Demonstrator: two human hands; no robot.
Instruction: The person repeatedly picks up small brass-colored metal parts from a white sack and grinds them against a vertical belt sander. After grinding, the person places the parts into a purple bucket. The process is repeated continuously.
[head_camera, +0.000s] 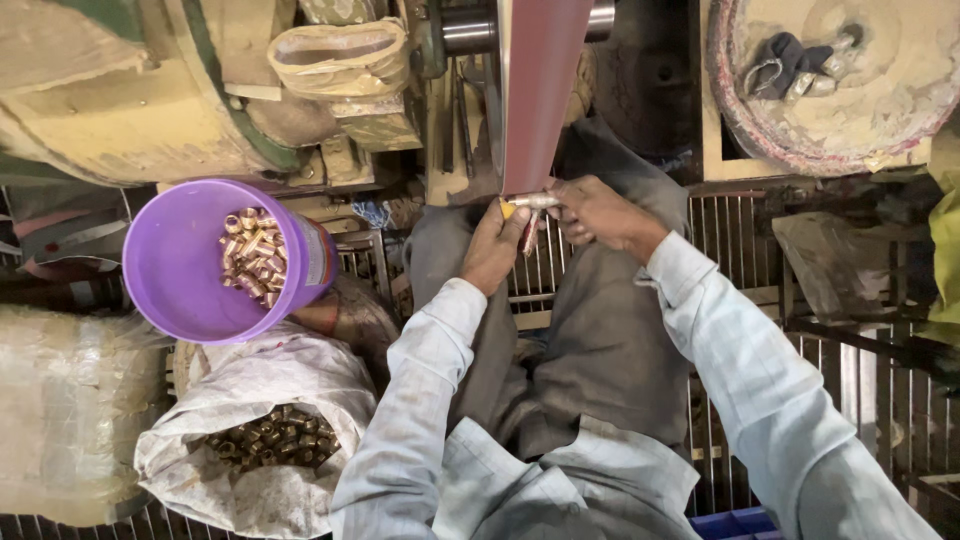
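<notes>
Purple bucket (175, 265), white sack (265, 440) of brass fittings.

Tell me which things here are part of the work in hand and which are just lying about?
In use:
left hand
right hand
small metal fitting, held against the reddish sanding belt
purple bucket of brass pieces
white sack of brass pieces

Lying about:
dark cloth on the round dusty wheel

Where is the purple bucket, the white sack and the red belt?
purple bucket (170, 265), head view, on its bare inside wall.
white sack (285, 385), head view, on the cloth above the brass pieces.
red belt (540, 80), head view, on the middle of the flat strip.
</notes>
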